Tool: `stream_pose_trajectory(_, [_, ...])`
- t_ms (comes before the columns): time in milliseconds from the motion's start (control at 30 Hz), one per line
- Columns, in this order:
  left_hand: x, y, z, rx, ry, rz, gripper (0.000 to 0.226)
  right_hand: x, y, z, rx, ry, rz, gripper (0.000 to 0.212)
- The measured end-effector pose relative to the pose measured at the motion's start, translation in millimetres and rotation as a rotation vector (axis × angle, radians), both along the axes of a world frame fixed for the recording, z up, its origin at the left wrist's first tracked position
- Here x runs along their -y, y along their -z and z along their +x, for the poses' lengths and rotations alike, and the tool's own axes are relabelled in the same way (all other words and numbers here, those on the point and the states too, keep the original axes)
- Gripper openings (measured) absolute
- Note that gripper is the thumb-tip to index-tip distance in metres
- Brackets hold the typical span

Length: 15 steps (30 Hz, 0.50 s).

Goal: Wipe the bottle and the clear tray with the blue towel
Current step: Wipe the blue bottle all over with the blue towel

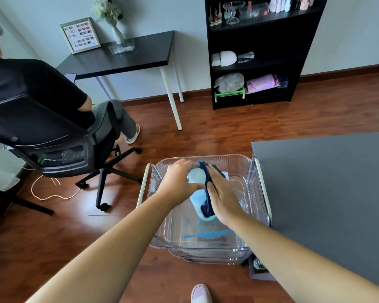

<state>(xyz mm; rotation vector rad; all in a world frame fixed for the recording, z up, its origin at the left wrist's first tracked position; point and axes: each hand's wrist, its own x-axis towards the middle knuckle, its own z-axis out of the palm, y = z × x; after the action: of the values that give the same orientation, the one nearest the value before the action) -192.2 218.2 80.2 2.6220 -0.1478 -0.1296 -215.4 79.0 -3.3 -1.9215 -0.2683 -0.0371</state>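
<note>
A pale blue bottle (197, 199) with a whitish cap is held over the clear tray (239, 167), which rests on top of a cart. My left hand (178, 182) grips the bottle near its top from the left. My right hand (222, 193) presses the dark blue towel (207, 186) against the bottle's right side. The towel runs down the bottle from the cap to near the base. Much of the bottle is hidden behind both hands and the towel.
A dark grey table (326, 193) stands right of the cart. A person sits in a black office chair (53, 141) at the left, beside a black desk (123, 55). A black shelf (256, 51) stands at the back. A cable (53, 196) lies on the wooden floor.
</note>
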Motion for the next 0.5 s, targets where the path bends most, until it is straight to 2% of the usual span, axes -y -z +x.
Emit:
stream_pose_trajectory(133, [1, -2, -1, -0.014, 0.072, -0.032, 0.052, 11, -13, 26, -0.402, -0.058, 0.187, 0.032])
stream_pose_trajectory(333, [-5, -5, 0, -0.029, 0.089, -0.068, 0.052, 3, 1, -6, -0.612, 0.013, 0.316, 0.040])
stream_pose_trajectory(400, [-1, -2, -3, 0.005, 0.052, -0.062, 0.050, -1, 6, -17, -0.557, 0.041, 0.402, 0.041])
stream_pose_trajectory(500, [8, 5, -9, 0.072, -0.095, -0.119, 0.047, -8, 3, -26, -0.337, 0.052, 0.372, 0.042])
